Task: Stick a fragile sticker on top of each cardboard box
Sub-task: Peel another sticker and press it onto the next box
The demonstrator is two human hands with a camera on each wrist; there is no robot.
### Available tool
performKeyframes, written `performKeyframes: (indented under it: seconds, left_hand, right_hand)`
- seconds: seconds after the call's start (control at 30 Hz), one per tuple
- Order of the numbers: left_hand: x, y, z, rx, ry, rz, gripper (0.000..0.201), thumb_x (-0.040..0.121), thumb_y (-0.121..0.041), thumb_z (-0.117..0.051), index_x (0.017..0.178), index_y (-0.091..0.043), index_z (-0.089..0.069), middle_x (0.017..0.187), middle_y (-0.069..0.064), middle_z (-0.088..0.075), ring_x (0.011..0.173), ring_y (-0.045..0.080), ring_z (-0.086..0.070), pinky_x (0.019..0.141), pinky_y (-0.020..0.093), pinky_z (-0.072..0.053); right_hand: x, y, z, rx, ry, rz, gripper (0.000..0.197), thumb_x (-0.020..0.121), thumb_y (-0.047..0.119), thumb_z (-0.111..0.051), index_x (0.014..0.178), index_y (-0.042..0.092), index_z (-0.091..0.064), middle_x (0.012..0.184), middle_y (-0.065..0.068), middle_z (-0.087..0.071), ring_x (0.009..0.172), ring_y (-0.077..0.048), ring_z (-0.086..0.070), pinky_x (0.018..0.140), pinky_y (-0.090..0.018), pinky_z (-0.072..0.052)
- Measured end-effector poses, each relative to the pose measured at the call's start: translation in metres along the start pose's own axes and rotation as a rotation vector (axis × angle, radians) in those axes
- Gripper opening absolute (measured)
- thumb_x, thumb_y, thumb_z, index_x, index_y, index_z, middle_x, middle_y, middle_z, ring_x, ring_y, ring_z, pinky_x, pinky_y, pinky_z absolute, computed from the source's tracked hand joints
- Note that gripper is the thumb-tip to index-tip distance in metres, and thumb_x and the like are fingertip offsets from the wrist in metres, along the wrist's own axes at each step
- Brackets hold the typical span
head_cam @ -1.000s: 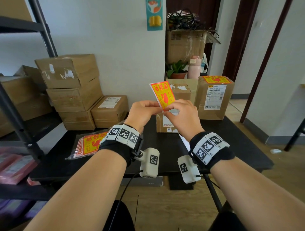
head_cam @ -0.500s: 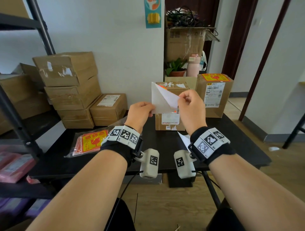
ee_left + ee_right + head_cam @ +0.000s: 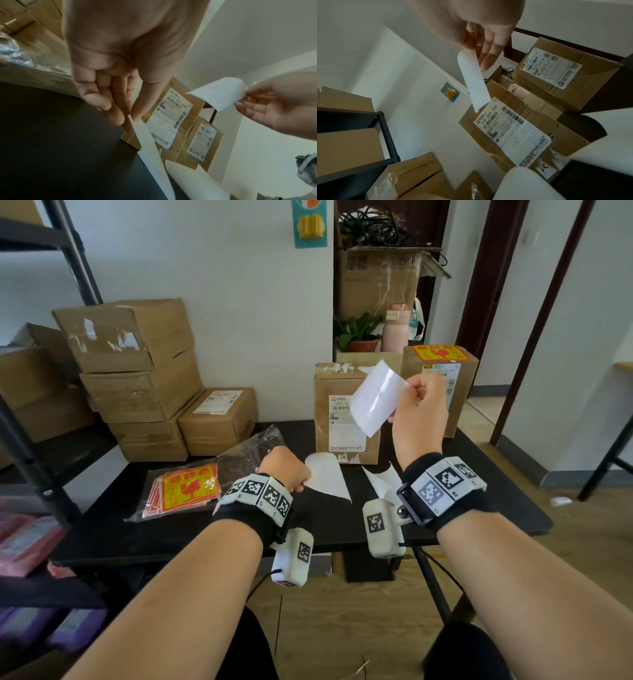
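White backing sheet [image 3: 327, 479] pinched in my left hand [image 3: 286, 470]; my right hand [image 3: 419, 412] pinches the peeled sticker [image 3: 376, 398]. I'd lay it flat on the unlabelled box [image 3: 346, 412] at twelve o'clock.

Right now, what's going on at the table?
A person is labelling boxes. The right hand pinches a peeled sticker, white side facing the camera, in front of the near box, whose top has no sticker. The left hand holds the backing sheet low over the table. The far box already has its sticker.
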State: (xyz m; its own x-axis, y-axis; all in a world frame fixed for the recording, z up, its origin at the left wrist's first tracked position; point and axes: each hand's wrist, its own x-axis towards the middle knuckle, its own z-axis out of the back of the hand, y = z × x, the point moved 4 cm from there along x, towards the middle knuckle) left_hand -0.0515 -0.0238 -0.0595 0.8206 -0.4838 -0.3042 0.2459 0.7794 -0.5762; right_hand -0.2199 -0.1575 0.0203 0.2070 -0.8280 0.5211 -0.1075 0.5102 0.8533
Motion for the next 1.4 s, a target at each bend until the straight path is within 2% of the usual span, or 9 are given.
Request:
performKeyframes:
  seconds: [0.17, 0.37, 0.5, 0.63, 0.73, 0.93, 1.17, 1.3, 1.4]
  left_hand:
    - [0.0, -0.006, -0.008, 0.064, 0.159, 0.029, 0.01, 0.088, -0.017, -0.061, 0.089, -0.008, -0.06, 0.068, 0.004, -0.062, 0.057, 0.013, -0.055, 0.066, 0.021, -0.049]
    - [-0.022, -0.026, 0.024, -0.134, -0.346, -0.389, 0.014, 0.087, -0.017, -0.065, 0.097, -0.011, -0.072, 0.09, 0.003, -0.068, 0.092, 0.022, -0.066, 0.083, 0.034, -0.054]
    - [-0.05, -0.051, 0.044, -0.498, -0.369, -0.543, 0.004, 0.087, -0.02, -0.068, 0.087, -0.02, -0.072, 0.079, -0.006, -0.066, 0.079, 0.011, -0.062, 0.076, 0.024, -0.051]
    - [-0.06, -0.064, 0.055, -0.681, -0.312, -0.527, 0.008, 0.084, -0.021, -0.07, 0.081, -0.016, -0.075, 0.081, -0.003, -0.071, 0.078, 0.011, -0.062, 0.075, 0.023, -0.051]
    - [-0.06, -0.065, 0.059, -0.729, -0.34, -0.478, 0.033, 0.082, -0.035, -0.073, 0.084, -0.003, -0.074, 0.084, 0.012, -0.072, 0.074, 0.014, -0.06, 0.076, 0.028, -0.053]
    - [-0.063, -0.063, 0.062, -0.712, -0.382, -0.406, 0.049, 0.075, -0.048, -0.076, 0.085, 0.0, -0.073, 0.085, 0.013, -0.073, 0.067, 0.015, -0.062, 0.074, 0.036, -0.056]
    - [-0.068, -0.063, 0.067, -0.765, -0.338, -0.427, 0.021, 0.077, -0.018, -0.072, 0.08, 0.003, -0.072, 0.068, 0.009, -0.068, 0.059, 0.018, -0.062, 0.065, 0.032, -0.056]
    - [-0.067, -0.062, 0.076, -0.668, -0.432, -0.53, 0.017, 0.086, -0.025, -0.067, 0.071, -0.017, -0.071, 0.073, 0.005, -0.072, 0.07, 0.017, -0.068, 0.075, 0.038, -0.058]
    - [-0.067, -0.063, 0.082, -0.678, -0.462, -0.56, 0.018, 0.092, -0.029, -0.062, 0.078, -0.02, -0.068, 0.084, 0.005, -0.073, 0.084, 0.019, -0.071, 0.079, 0.039, -0.059]
  right_hand:
    - [-0.001, -0.005, -0.001, -0.033, 0.012, -0.024, 0.011, 0.098, 0.016, -0.042, 0.096, 0.025, -0.048, 0.091, 0.005, -0.056, 0.086, -0.018, -0.062, 0.075, -0.045, -0.059]
    - [-0.001, -0.004, -0.004, -0.062, 0.042, -0.005, 0.015, 0.097, 0.017, -0.045, 0.091, 0.031, -0.048, 0.09, 0.012, -0.056, 0.088, -0.014, -0.062, 0.075, -0.044, -0.059]
    - [-0.001, 0.0, -0.009, -0.072, 0.074, 0.032, 0.017, 0.096, 0.017, -0.047, 0.09, 0.032, -0.051, 0.088, 0.015, -0.056, 0.088, -0.012, -0.061, 0.077, -0.041, -0.058]
    - [-0.006, 0.007, -0.014, -0.096, 0.151, 0.138, 0.013, 0.096, 0.014, -0.049, 0.095, 0.022, -0.058, 0.085, 0.015, -0.058, 0.082, 0.005, -0.057, 0.072, -0.013, -0.046]
    - [-0.013, 0.012, -0.018, -0.106, 0.21, 0.208, 0.013, 0.096, 0.013, -0.052, 0.097, 0.022, -0.061, 0.087, 0.017, -0.06, 0.084, 0.008, -0.057, 0.073, -0.007, -0.044]
    - [-0.024, 0.023, -0.026, -0.078, 0.258, 0.352, 0.013, 0.093, 0.009, -0.057, 0.097, 0.015, -0.068, 0.093, 0.006, -0.067, 0.09, -0.008, -0.063, 0.081, -0.026, -0.053]
    - [-0.026, 0.031, -0.028, -0.067, 0.274, 0.395, 0.013, 0.092, 0.012, -0.059, 0.093, 0.016, -0.071, 0.092, 0.008, -0.069, 0.089, -0.004, -0.062, 0.078, -0.017, -0.049]
    - [-0.029, 0.03, -0.028, -0.027, 0.328, 0.271, 0.016, 0.095, 0.017, -0.055, 0.095, 0.016, -0.071, 0.093, 0.006, -0.069, 0.09, -0.004, -0.063, 0.075, -0.012, -0.049]
    - [-0.025, 0.028, -0.026, 0.029, 0.313, 0.175, 0.021, 0.098, 0.022, -0.049, 0.095, 0.016, -0.069, 0.094, 0.005, -0.067, 0.093, -0.007, -0.062, 0.077, -0.023, -0.053]
